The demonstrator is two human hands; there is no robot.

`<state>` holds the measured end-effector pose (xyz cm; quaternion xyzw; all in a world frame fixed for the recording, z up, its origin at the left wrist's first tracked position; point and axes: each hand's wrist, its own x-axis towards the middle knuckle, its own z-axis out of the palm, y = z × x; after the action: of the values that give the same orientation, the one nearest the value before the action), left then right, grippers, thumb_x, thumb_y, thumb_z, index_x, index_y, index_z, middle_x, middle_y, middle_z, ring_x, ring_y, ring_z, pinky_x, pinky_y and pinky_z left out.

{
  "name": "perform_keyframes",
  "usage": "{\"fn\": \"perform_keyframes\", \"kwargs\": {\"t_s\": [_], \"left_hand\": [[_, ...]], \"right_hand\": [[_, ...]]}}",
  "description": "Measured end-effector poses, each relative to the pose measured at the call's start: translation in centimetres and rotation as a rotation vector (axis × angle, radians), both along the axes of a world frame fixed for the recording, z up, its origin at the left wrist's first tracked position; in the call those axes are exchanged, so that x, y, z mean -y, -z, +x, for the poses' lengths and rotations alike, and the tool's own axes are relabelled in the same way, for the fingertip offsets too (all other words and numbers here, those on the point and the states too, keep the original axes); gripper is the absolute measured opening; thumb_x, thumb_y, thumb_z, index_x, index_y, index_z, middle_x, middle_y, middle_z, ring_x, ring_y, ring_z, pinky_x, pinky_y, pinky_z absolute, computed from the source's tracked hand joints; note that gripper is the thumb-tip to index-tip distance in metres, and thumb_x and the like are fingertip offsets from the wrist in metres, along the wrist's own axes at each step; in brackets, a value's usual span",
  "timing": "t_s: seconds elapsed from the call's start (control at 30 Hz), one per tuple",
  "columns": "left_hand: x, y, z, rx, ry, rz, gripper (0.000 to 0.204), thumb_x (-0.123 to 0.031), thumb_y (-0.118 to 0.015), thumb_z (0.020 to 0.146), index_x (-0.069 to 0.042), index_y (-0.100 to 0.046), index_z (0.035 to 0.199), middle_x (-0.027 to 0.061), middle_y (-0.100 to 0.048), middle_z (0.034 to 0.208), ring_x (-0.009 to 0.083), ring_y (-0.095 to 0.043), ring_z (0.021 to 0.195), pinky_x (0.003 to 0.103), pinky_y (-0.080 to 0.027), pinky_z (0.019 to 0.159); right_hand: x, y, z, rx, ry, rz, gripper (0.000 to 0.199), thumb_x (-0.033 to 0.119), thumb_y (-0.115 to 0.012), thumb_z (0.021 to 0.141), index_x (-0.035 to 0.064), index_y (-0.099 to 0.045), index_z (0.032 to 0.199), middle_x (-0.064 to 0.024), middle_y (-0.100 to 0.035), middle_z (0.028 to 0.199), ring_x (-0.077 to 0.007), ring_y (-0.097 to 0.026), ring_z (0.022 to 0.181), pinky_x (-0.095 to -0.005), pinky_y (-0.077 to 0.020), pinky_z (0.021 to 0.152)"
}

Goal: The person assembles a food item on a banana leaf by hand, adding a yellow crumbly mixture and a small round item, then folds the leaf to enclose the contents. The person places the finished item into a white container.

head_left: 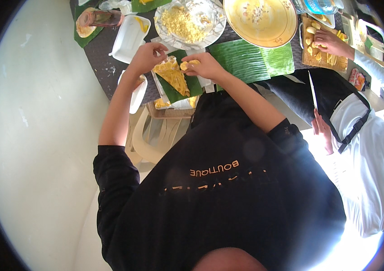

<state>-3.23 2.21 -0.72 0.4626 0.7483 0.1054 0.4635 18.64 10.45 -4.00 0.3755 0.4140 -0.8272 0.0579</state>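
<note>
A triangular yellow piece of food, topped with round slices at its wide end, lies on a green leaf at the table's near edge. Over its upper left corner is my left hand, fingers curled in a pinch; whatever they hold, if anything, is too small to make out. My right hand holds a few yellow banana slices at the fingertips, just right of the triangular piece. Beyond both hands stands a patterned plate bearing crumbly yellow food.
A large yellowish plate and banana leaves lie to the right. White foam boxes and an overturned glass are left. At right, a co-worker holds a knife near a cutting board. A plastic chair stands below.
</note>
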Motion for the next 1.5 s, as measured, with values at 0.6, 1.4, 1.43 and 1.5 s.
{"fn": "perform_keyframes", "kwargs": {"t_s": [0.6,1.4,1.43,1.5], "left_hand": [[1.4,0.1,-2.4,0.289,-0.244,0.030,0.024,-0.011,-0.069,0.083,0.004,-0.065,0.102,0.0070,-0.068,0.090,0.0119,-0.064,0.082,0.024,-0.051,0.075],[1.9,3.8,-2.9,0.072,0.039,-0.125,0.017,-0.006,-0.067,0.076,-0.002,-0.071,0.092,0.0113,-0.070,0.084,0.0198,-0.068,0.079,0.029,-0.053,0.073],[1.9,3.7,-2.8,0.067,0.038,-0.125,0.017,-0.006,-0.067,0.076,-0.003,-0.071,0.092,0.0112,-0.070,0.083,0.0199,-0.068,0.079,0.029,-0.053,0.073],[2.0,3.8,-2.8,0.047,0.051,-0.104,0.016,-0.006,-0.067,0.075,-0.003,-0.071,0.091,0.0111,-0.070,0.083,0.0200,-0.068,0.078,0.029,-0.053,0.073]], "right_hand": [[-0.9,0.3,-4.8,-0.065,0.075,0.139,0.025,0.007,-0.062,0.085,-0.0053,-0.062,0.107,-0.0154,-0.068,0.090,-0.0188,-0.070,0.079,-0.0265,-0.0569,0.066],[0.2,0.6,-1.7,0.043,0.000,0.147,0.021,0.005,-0.063,0.083,-0.0033,-0.065,0.102,-0.0120,-0.068,0.088,-0.0151,-0.069,0.073,-0.0250,-0.0550,0.063],[0.2,0.6,-1.8,0.047,0.002,0.150,0.021,0.006,-0.063,0.083,-0.0030,-0.065,0.102,-0.0116,-0.069,0.086,-0.0148,-0.069,0.072,-0.0247,-0.0546,0.063],[0.4,0.9,-1.8,0.054,0.004,0.155,0.022,0.007,-0.064,0.083,-0.0024,-0.065,0.102,-0.0110,-0.069,0.084,-0.0142,-0.069,0.071,-0.0242,-0.0537,0.062]]}}
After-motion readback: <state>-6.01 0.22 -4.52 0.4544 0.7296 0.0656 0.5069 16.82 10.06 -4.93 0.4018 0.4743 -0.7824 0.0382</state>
